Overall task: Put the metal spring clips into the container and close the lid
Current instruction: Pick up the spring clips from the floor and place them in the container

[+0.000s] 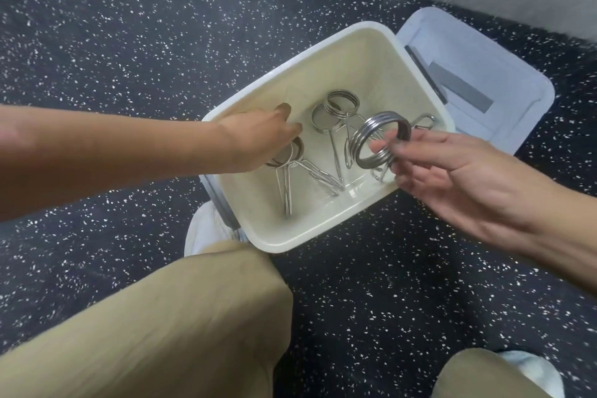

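Held spring clip (381,139), coil upward

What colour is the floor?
The floor is black with little white speckles, clearest in the head view.

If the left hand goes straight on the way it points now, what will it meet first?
Probably the coiled rings of the spring clips lying in the container. The left hand points right, across the inside. Depth is unclear, so it may pass above them.
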Action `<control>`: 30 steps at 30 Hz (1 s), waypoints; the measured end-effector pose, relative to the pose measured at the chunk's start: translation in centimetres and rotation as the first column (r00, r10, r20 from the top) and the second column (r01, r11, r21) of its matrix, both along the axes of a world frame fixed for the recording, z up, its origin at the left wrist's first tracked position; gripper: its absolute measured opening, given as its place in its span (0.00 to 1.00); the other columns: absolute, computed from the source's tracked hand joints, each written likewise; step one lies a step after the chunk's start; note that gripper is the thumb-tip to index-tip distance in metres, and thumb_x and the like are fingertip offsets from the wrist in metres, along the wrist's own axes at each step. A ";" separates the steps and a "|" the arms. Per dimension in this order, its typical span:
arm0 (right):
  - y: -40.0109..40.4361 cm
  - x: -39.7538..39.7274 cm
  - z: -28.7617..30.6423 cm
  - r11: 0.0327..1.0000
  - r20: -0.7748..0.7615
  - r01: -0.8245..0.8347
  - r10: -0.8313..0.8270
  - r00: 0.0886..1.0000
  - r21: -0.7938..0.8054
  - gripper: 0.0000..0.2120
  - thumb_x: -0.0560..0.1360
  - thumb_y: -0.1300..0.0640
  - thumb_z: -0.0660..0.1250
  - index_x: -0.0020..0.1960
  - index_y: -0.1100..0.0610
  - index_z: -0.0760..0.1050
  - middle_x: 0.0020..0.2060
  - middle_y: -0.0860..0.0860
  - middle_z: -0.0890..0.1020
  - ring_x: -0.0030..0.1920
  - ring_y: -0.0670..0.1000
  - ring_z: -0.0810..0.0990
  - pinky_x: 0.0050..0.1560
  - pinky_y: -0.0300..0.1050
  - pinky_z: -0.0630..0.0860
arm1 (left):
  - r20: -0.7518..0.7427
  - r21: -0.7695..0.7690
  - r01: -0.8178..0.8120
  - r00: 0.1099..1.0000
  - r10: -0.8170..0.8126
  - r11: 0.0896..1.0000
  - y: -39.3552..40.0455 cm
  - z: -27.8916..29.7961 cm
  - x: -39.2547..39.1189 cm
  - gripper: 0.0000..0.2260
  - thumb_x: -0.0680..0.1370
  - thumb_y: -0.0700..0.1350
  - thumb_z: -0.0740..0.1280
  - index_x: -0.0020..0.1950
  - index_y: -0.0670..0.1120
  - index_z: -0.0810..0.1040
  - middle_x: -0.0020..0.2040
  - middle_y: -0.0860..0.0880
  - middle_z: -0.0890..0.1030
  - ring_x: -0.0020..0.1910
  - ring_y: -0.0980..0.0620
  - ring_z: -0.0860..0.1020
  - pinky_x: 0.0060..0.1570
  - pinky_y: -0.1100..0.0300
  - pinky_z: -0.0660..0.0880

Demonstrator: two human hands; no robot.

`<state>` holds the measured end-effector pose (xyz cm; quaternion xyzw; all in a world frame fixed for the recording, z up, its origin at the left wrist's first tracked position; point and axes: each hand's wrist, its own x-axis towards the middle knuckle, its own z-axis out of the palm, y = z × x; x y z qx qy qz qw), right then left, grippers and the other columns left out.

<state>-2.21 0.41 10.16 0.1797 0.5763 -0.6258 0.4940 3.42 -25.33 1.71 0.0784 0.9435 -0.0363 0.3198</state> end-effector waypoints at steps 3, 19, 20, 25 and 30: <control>-0.8 0.0 -0.4 0.994 -0.091 -0.041 0.051 0.995 0.106 0.15 0.70 0.60 0.74 0.55 0.65 0.81 0.48 0.56 0.89 0.33 0.45 0.80 0.41 0.42 0.72 | 0.003 -0.019 -0.021 1.000 0.021 1.000 0.2 0.2 0.0 0.22 0.74 0.29 0.61 0.67 0.44 0.70 0.58 0.41 0.70 0.33 0.42 0.71 0.28 0.52 0.67; -6.2 -3.9 -5.0 0.514 -0.403 -0.294 0.840 0.364 0.806 0.20 0.78 0.52 0.65 0.33 0.60 0.84 0.23 0.53 0.84 0.30 0.51 0.85 0.39 0.52 0.82 | -0.024 -0.019 -0.013 1.000 0.012 1.000 -1.2 0.7 2.0 0.24 0.76 0.33 0.58 0.72 0.46 0.69 0.62 0.43 0.73 0.41 0.39 0.82 0.38 0.47 0.80; -6.7 -4.3 -5.6 0.500 -0.385 -0.303 0.847 0.367 0.812 0.20 0.78 0.53 0.65 0.31 0.60 0.84 0.23 0.52 0.84 0.30 0.52 0.85 0.40 0.52 0.83 | -0.034 -0.008 -0.017 0.999 0.016 1.000 -1.1 0.7 2.0 0.22 0.77 0.34 0.58 0.70 0.46 0.70 0.62 0.43 0.73 0.40 0.39 0.81 0.39 0.46 0.81; -9.1 -5.2 -6.7 0.380 -0.259 -0.292 0.889 0.377 0.878 0.21 0.79 0.54 0.63 0.31 0.59 0.84 0.17 0.50 0.78 0.27 0.52 0.79 0.28 0.42 0.72 | -0.117 0.078 -0.040 0.992 0.049 0.996 -0.9 1.8 1.9 0.17 0.81 0.38 0.58 0.69 0.46 0.71 0.55 0.43 0.74 0.43 0.39 0.79 0.39 0.48 0.79; -11.1 -5.6 -8.4 0.294 -0.206 -0.237 0.919 0.336 0.926 0.15 0.75 0.60 0.72 0.30 0.60 0.78 0.27 0.53 0.79 0.29 0.53 0.76 0.25 0.41 0.65 | -0.124 0.115 -0.074 0.988 0.088 0.991 -0.6 2.9 2.5 0.16 0.83 0.45 0.59 0.71 0.47 0.71 0.54 0.45 0.76 0.47 0.40 0.80 0.39 0.51 0.77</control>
